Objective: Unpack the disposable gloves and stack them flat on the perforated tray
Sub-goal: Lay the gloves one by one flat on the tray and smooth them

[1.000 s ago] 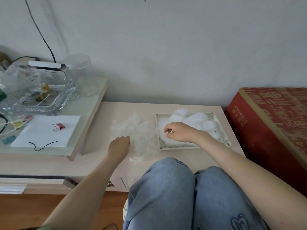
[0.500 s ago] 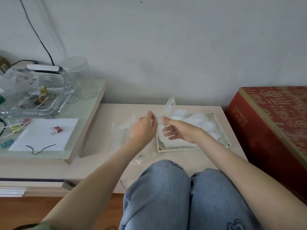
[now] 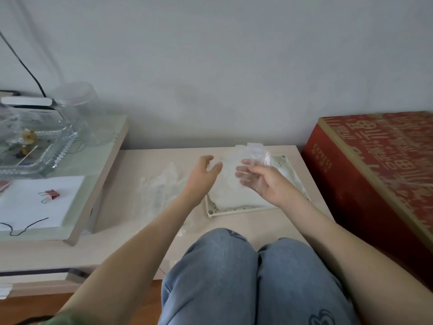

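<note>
two knees in jeans sit nearest, with two bare forearms reaching over them to the bench. one tray, pale with small holes along its rim, lies flat on the bench. in it is one white, cloudy stack of gloves, too blurred to count. left of the tray lies one loose pile of clear film, and the left forearm crosses it and hides part of it. the left hand hangs above the tray's left edge, fingers spread and holding nothing. the right hand, palm up over the tray, pinches one glove under its thumb. the glove is thin, clear and crumpled, it stands up past the fingertips, and it hides the tray's far rim. one red box stands right of the bench. on a raised glass top at left are one paper with one clip, then one glass dish and one jar.
</note>
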